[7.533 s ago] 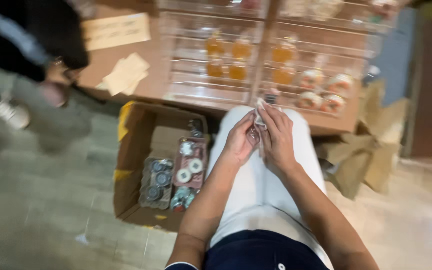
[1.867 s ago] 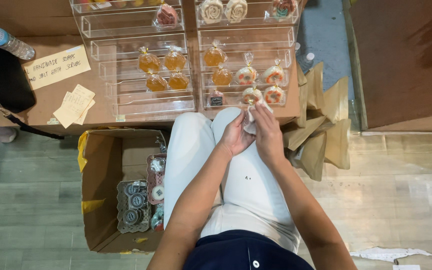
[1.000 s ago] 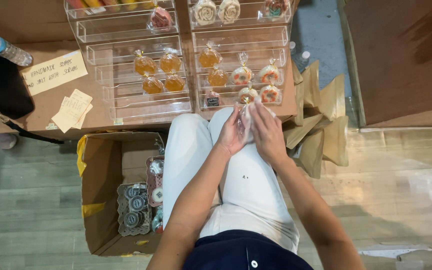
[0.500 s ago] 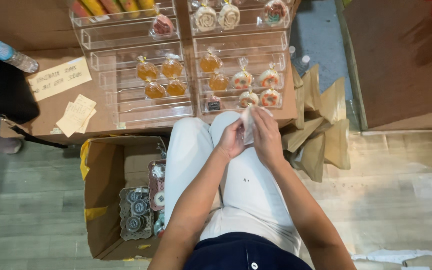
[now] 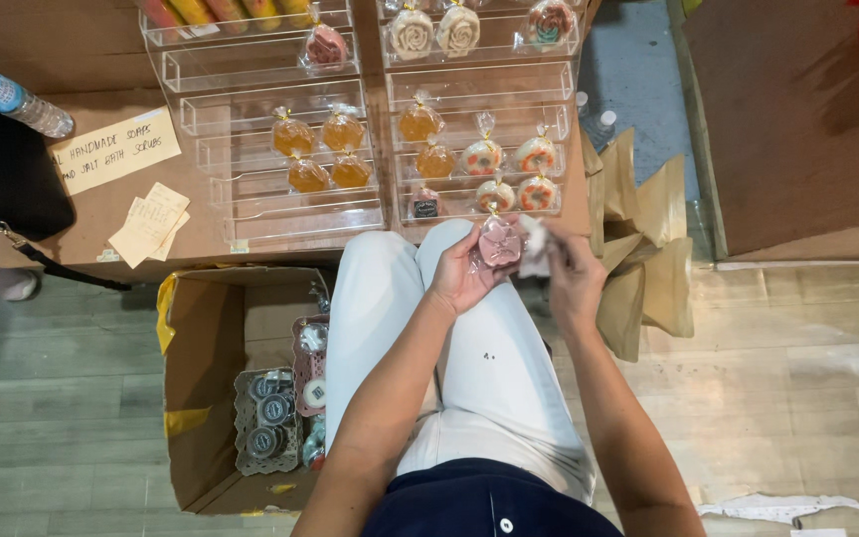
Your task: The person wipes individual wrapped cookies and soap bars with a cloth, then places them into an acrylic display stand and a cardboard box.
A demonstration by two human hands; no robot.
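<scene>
Your left hand is cupped around a small pink flower-shaped soap wrapped in clear plastic, fingers curled under it and thumb on the side, so it sits over your knees just in front of the table edge. Your right hand is just beside it at about 3 o'clock, pinching a bit of pale wrapping between thumb and fingertips, right next to the soap; can't tell if the two touch.

Straight up at 12 o'clock from the soap are the clear acrylic display shelves on the brown table. The right-hand rack holds bagged round soaps with red and white patterns plus a couple of amber ones. The left rack, at 11 o'clock, has four more amber soaps in twist-tied bags.

At 9 o'clock, on the tabletop, lie a handwritten paper sign and some loose paper slips. Down at 8 o'clock by your left leg is an open cardboard box on the floor with a tray of small round tins. At 3 o'clock, brown paper bags lean against the table.
</scene>
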